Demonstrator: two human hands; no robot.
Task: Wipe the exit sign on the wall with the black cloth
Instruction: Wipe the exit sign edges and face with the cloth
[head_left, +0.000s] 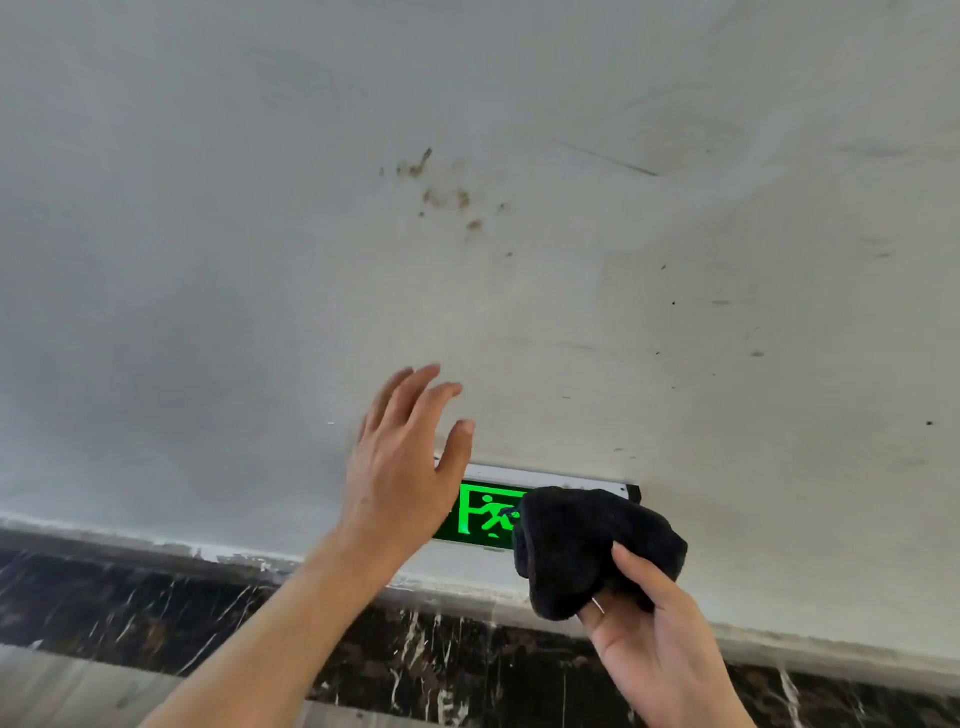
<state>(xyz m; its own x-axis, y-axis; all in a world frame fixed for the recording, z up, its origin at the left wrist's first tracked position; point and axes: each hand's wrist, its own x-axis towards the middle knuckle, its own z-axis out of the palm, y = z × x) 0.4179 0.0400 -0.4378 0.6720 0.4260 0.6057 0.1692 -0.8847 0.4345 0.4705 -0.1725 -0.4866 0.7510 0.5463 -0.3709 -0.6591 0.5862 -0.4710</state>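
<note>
Head view: glowing green exit sign (485, 514)

Exit sign (485, 514) shows green running-figure pictogram only.

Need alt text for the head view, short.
A right hand holds a bunched black cloth against the right part of a lit green exit sign low on a scuffed white wall. The open left hand hovers at the sign's left end.
</note>
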